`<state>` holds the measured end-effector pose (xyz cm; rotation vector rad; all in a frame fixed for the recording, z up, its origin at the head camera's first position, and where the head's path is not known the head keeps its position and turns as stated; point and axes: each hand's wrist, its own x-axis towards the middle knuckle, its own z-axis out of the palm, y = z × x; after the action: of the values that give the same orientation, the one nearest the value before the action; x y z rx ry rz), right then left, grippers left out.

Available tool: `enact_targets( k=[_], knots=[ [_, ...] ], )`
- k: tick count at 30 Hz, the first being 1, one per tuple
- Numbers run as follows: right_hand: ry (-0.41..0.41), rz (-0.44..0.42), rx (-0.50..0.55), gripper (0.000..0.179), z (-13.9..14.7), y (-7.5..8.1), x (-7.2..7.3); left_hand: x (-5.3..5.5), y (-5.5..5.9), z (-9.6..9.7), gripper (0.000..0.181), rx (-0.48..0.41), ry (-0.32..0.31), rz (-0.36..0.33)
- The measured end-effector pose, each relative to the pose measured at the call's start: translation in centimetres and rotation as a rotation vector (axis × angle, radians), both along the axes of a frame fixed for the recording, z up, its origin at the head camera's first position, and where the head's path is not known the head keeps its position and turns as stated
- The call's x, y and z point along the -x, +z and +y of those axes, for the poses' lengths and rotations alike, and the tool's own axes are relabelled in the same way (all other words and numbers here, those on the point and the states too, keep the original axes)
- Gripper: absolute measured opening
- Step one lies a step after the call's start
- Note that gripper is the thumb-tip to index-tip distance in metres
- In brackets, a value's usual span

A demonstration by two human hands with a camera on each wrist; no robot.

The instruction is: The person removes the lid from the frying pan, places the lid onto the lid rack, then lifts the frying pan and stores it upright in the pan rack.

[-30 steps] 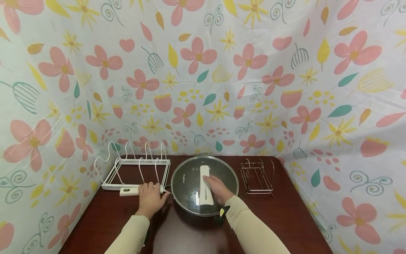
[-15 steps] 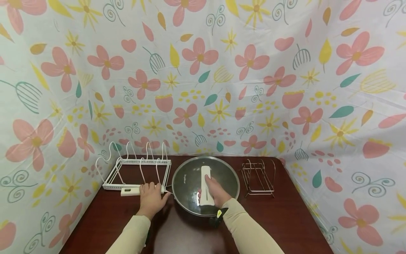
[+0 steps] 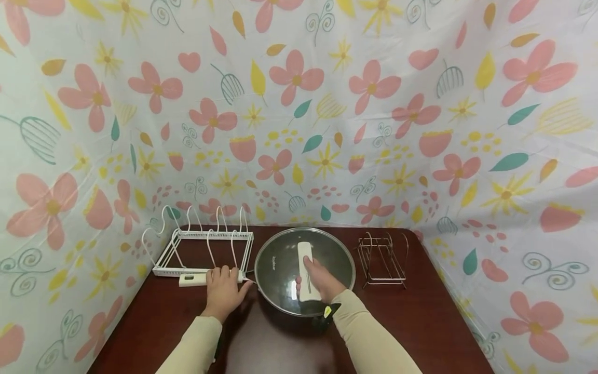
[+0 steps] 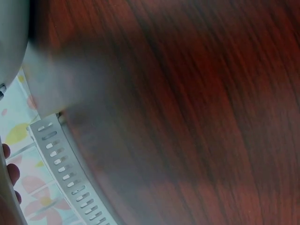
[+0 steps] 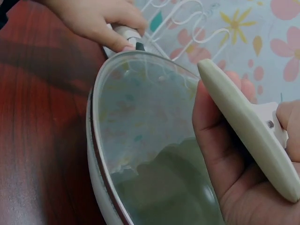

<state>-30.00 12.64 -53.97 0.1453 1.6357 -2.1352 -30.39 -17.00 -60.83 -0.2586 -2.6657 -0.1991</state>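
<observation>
A round pan with a long white handle point(image 3: 192, 279) stands at the back middle of the table. Over it lies a glass lid point(image 3: 275, 259) with a metal rim and a tall white lid handle point(image 3: 305, 254). My left hand point(image 3: 223, 291) grips the pan's handle, fingers over the top and thumb towards the pan. With my right hand point(image 3: 322, 279) I hold the lid handle, fingers wrapped around it. In the right wrist view the lid's rim point(image 5: 104, 161) sits along the pan's pale wall point(image 5: 96, 187); whether they touch all round I cannot tell.
A white wire rack point(image 3: 163, 271) with upright loops stands at the back left, behind the pan's handle. To the right of the pan is a smaller metal wire rack point(image 3: 385, 283). A flowered curtain point(image 3: 299, 130) closes off the table's back and sides.
Both hands keep their holds. The lid handle leans slightly more to the right than half a second ago, and the head view has shifted a little.
</observation>
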Motion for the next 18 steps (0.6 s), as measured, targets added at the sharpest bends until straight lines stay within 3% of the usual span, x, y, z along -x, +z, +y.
enact_targets(
  k=[18],
  knots=[
    [0.009,0.011,-0.046,0.043,0.36,-0.11,0.43,0.08,0.04,-0.09,0.060,0.014,0.015,-0.011]
  ],
)
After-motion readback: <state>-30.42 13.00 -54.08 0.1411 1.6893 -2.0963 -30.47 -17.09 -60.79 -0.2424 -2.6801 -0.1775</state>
